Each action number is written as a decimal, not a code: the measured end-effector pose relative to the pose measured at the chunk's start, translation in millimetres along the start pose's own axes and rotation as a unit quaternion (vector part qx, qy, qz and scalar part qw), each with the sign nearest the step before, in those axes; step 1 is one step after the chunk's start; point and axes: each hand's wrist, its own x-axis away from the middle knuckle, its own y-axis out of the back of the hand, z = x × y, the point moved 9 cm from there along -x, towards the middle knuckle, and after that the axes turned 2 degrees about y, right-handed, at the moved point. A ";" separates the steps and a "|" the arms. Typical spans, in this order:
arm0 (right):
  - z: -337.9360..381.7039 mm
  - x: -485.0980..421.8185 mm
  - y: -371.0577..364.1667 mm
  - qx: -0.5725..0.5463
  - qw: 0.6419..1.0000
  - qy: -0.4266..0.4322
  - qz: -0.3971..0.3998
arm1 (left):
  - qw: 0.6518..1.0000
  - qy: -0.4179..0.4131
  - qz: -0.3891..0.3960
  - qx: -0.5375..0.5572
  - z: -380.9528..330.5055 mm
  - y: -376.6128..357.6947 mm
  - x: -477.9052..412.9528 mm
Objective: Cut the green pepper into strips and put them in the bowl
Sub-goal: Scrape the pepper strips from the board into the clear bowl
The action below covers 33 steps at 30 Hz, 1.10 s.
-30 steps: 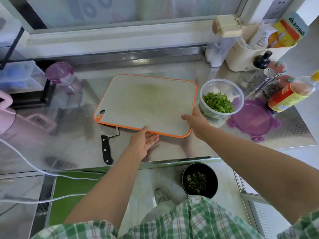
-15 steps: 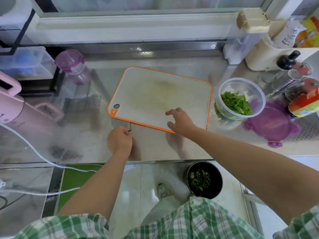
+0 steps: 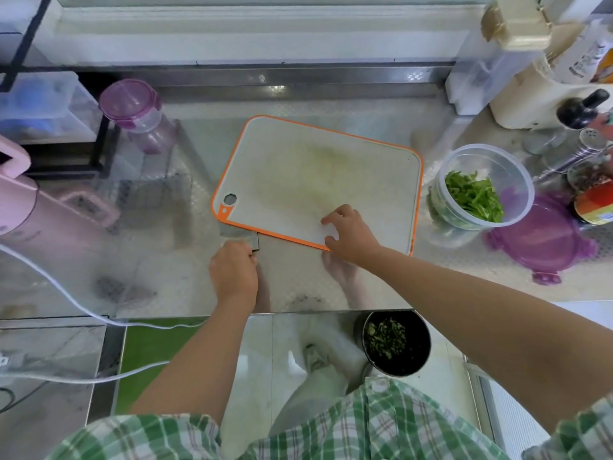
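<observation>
The white cutting board (image 3: 315,180) with an orange rim lies bare on the steel counter. To its right stands the clear plastic bowl (image 3: 464,151), and green pepper strips (image 3: 474,194) are inside it. My right hand (image 3: 351,235) holds the board's near edge, with its fingers bent on top. My left hand (image 3: 234,273) grips the handle of the knife (image 3: 243,236). The knife's blade shows just below the board's near left corner, partly under it. The handle is hidden in my fist.
A purple lid (image 3: 544,240) lies right of the bowl, with sauce bottles (image 3: 593,207) and shakers behind it. A purple-lidded jar (image 3: 132,111) and a pink appliance (image 3: 20,200) stand at the left. A white cable (image 3: 66,293) crosses the counter edge. A black bin (image 3: 394,343) of scraps sits on the floor.
My left hand left the board's front edge and took hold of the knife handle. My right hand shifted from the board's right corner to its near edge.
</observation>
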 end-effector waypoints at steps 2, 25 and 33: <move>-0.1 -0.5 0.1 -0.002 1.000 0.001 -0.003 | 1.000 -0.004 0.006 -0.009 -0.3 -1.4 -1.6; -115.9 65.8 137.2 0.093 0.926 -0.175 -0.322 | 0.986 -0.056 0.018 0.159 -122.8 4.6 14.6; -161.9 85.4 115.8 -0.021 0.986 -0.087 -0.141 | 0.968 -0.114 0.003 0.222 -234.4 5.9 42.3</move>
